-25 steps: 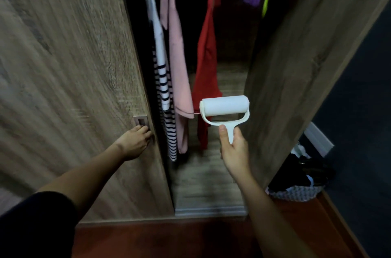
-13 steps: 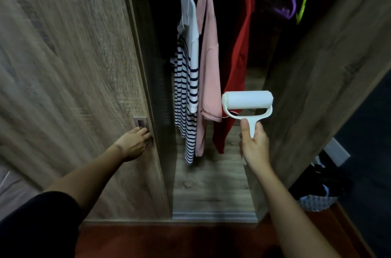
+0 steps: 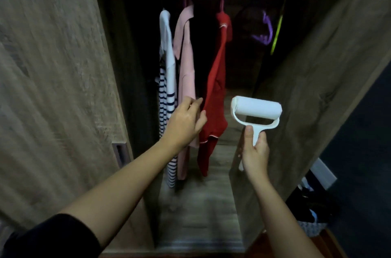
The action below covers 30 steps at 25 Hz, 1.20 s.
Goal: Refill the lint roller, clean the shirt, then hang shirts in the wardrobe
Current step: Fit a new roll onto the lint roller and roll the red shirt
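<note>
Fingers (image 3: 195,103) of the left hand (image 3: 184,123) were loosely spread at the red shirt (image 3: 214,92) hanging in the wardrobe (image 3: 313,92); the right hand (image 3: 255,153) gripped the lint roller (image 3: 257,109). Soft and light, the shirt likely wanted pinching at its near edge.

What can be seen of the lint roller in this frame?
The lint roller is all white and looks plastic: a smooth cylinder set across a Y-shaped yoke that narrows into a short flat handle. The roll lies nearly level, its right end slightly lower, with the handle pointing down. The right hand grips the handle, thumb pressed up its front. It is held in the air before the open wardrobe, right of the red shirt and apart from it; nothing else touches it.
</note>
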Tool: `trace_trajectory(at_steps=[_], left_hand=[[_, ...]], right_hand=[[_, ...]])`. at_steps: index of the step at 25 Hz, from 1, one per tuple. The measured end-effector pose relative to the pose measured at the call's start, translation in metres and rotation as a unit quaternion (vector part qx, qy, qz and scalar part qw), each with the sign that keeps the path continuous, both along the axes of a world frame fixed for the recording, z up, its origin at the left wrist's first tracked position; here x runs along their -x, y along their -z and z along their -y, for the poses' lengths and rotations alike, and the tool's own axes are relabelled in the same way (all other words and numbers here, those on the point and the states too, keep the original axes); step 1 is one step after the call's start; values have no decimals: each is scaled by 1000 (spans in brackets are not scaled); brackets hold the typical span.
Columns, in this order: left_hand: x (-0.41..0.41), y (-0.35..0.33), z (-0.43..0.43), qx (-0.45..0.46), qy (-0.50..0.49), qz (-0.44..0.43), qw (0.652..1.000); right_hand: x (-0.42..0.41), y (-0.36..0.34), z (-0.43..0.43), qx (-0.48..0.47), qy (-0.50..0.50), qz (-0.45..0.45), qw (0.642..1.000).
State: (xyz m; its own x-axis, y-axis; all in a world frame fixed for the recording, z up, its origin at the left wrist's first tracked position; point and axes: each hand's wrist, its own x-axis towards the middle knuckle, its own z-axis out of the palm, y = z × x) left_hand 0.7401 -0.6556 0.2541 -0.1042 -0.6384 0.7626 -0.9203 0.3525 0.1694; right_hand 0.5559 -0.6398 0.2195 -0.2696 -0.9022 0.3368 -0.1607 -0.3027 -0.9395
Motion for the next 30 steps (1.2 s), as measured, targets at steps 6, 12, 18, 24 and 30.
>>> trace_trajectory(at_steps=[6,12,18,24,30], left_hand=[[48,-9,37,-91,-99,-250,959],[19,-28,0,13,-165,-387,907],[-68,-58,-14,78,-274,-239,928],[-114,-68,-25,72,-169,-322,929],[-124,-74,-24,59,-148,-334,929]], right_hand=[[35,-22,57,15,-55,-8,998],[48,-12,102,7,-197,5,980],[-10,-6,90,15,-327,28,945],[-74,-42,80,85,-284,-64,953],[-141,-56,72,103,-237,-141,956]])
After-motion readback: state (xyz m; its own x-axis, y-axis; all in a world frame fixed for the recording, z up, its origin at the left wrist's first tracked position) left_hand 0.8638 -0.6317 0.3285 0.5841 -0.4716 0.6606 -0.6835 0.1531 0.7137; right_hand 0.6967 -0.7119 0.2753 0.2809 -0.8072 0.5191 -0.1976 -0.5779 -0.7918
